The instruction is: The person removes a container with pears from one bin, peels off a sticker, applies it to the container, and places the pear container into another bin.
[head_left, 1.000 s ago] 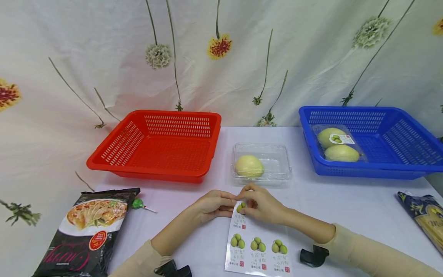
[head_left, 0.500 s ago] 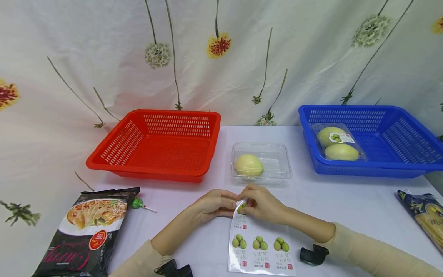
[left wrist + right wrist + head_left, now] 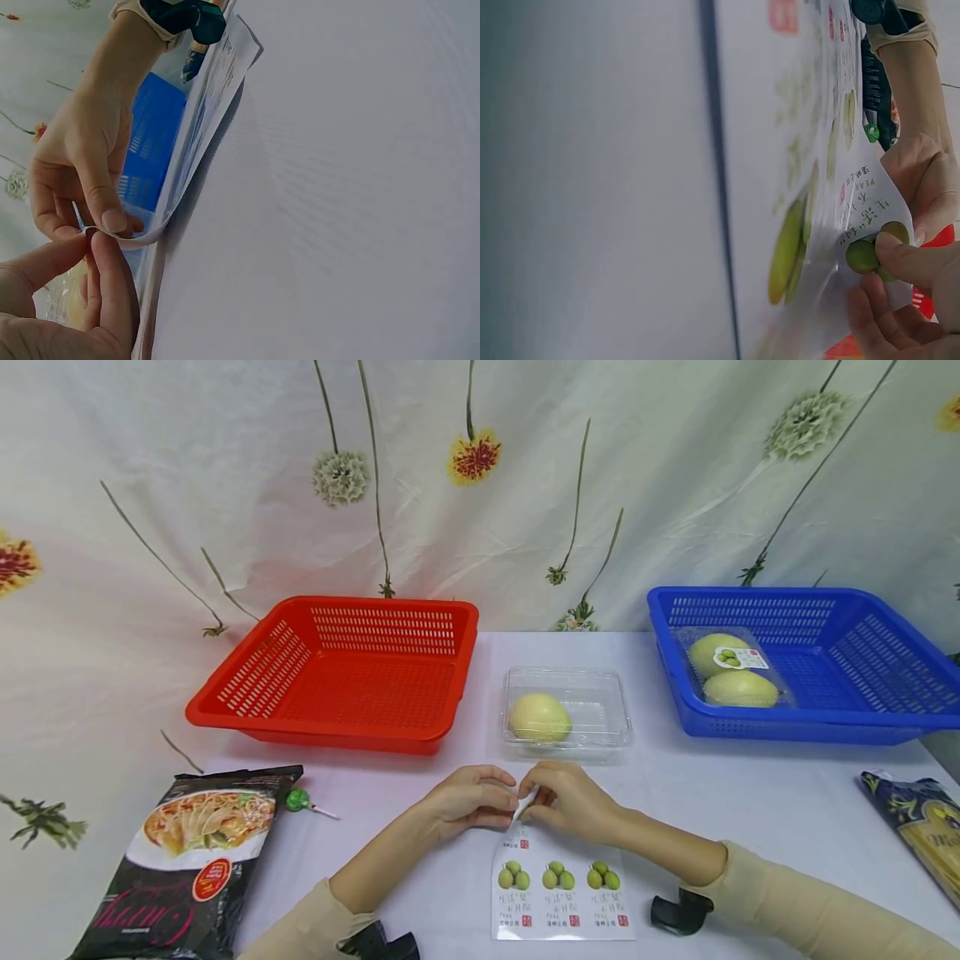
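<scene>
A white sticker sheet (image 3: pixel 558 902) printed with green fruit and writing lies in front of me, its far left corner bent up. My left hand (image 3: pixel 472 800) pinches that corner between thumb and forefinger, as the left wrist view shows. From the other side my right hand (image 3: pixel 572 802) grips the same corner, its thumb (image 3: pixel 907 259) pressed over the printed fruit. The fingertips of both hands almost meet there. Just beyond them sits a clear plastic clamshell box (image 3: pixel 596 706) with one pale yellow fruit (image 3: pixel 540 718) showing in its left half.
A red basket (image 3: pixel 337 735) stands back left. The blue basket (image 3: pixel 795 727) at back right holds a labelled pack of two pale fruits (image 3: pixel 741 689). A black noodle bag (image 3: pixel 180 868) and green lollipop (image 3: pixel 297 800) lie left, a dark blue packet (image 3: pixel 918 835) far right.
The sheet's held corner has curled up further, hiding most of its top left sticker. Its near edge has slid slightly away from me. Both hands stay at nearly the same place.
</scene>
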{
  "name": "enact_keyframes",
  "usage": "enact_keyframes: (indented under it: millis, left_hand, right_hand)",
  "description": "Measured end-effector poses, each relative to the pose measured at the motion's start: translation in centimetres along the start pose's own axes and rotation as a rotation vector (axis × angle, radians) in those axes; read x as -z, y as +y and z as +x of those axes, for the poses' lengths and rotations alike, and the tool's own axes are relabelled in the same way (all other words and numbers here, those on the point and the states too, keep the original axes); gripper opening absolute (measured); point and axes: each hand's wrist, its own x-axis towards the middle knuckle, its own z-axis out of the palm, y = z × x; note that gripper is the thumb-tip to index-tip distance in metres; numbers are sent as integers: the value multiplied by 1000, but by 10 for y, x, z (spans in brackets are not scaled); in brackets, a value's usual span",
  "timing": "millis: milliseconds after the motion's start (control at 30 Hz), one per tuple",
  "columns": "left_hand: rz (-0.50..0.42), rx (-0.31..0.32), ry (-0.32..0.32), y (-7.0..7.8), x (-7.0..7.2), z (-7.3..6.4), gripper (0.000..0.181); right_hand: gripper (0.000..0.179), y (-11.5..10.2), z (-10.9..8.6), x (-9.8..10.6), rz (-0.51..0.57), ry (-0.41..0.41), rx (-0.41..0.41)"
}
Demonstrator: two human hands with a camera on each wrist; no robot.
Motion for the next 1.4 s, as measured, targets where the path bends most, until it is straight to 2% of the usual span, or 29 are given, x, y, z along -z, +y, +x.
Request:
enact_keyframes:
  millis: [300,533,1000,1167,1400]
  left_hand:
    - [-5,-5,-3,0,0,0,24]
    - [8,-5,-5,1,3,-1,21]
    - [6,6,27,0,5,1,22]
    - [3,14,51,-1,7,2,20]
    - [64,-2,93,0,8,2,22]
  right_hand:
    - [15,3,-1,0,31,0,46]
    - [14,1,-1,2,25,-17,49]
    - [10,-1,-4,4,-90,32,75]
    - [12,-1,-7,4,-124,40,124]
    - [15,-3,-11,7,-181,45,193]
